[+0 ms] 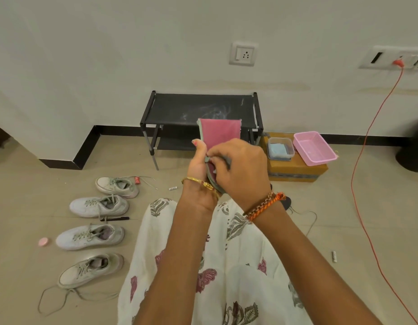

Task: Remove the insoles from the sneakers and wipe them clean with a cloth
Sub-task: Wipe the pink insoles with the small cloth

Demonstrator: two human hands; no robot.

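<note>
Left hand [198, 165] grips a pink insole [220, 132] upright. Right hand [238, 165] pinches its grey edge. 4 sneakers [98, 206] lie on the floor [367, 207].

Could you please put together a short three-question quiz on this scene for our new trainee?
1. How many sneakers lie on the floor?
2. True or false: the pink basket sits on the black rack.
3. Which hand pinches the edge of the pink item from the right: A) left hand B) right hand?

Key: 1) four; 2) false, it sits on a cardboard box; 3) B.
</note>
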